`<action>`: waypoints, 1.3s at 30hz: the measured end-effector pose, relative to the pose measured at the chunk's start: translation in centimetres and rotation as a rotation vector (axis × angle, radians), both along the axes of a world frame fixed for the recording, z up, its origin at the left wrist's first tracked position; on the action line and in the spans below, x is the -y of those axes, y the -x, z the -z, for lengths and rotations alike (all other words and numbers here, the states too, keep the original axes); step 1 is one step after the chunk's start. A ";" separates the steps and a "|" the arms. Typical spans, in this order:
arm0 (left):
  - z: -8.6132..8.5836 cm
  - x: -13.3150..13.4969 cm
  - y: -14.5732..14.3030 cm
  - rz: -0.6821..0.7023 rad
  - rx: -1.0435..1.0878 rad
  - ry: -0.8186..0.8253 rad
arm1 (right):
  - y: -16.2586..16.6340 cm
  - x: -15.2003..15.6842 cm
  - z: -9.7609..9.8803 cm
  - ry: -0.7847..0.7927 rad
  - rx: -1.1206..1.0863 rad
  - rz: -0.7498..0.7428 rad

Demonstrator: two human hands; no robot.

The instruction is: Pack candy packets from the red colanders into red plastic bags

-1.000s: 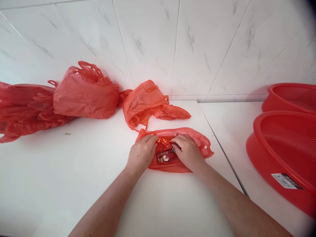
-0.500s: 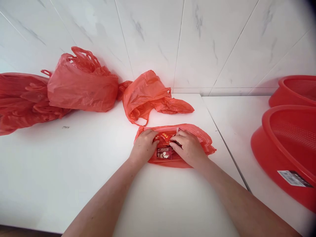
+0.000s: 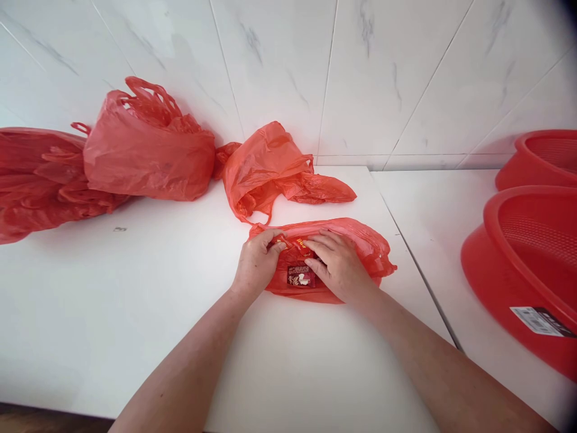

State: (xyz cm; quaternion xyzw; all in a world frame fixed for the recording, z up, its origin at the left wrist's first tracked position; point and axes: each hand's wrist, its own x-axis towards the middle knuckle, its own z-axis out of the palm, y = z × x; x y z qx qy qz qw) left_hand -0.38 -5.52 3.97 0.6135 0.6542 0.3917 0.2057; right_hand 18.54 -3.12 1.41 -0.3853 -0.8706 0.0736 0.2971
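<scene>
A red plastic bag (image 3: 374,243) lies spread on the white tabletop, with small packets in its mouth. One dark maroon packet (image 3: 301,276) with white print shows at the front; behind it is a red packet (image 3: 300,245) with yellow lettering. At the bag's left end my left hand (image 3: 256,261) is closed, thumb and forefinger pinching the edge of a red packet. My right hand (image 3: 338,261) rests over the packets from the right, its fingers stretched out and apart. Part of the contents is hidden beneath it.
Behind stands a crumpled red bag (image 3: 270,165). Fuller red bags (image 3: 153,159) sit along the tiled wall to the left. Red plastic baskets (image 3: 484,258) stand on the right, past a seam in the tabletop (image 3: 135,313).
My left hand has shifted slightly left and its fingers have drawn into a pinch. The fingers of my right hand have stretched out over the packets. The view has tilted a little.
</scene>
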 end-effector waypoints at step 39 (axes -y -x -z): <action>0.5 -0.1 0.4 0.182 -0.354 -0.087 | -0.5 -0.5 -0.3 -0.023 -0.063 0.105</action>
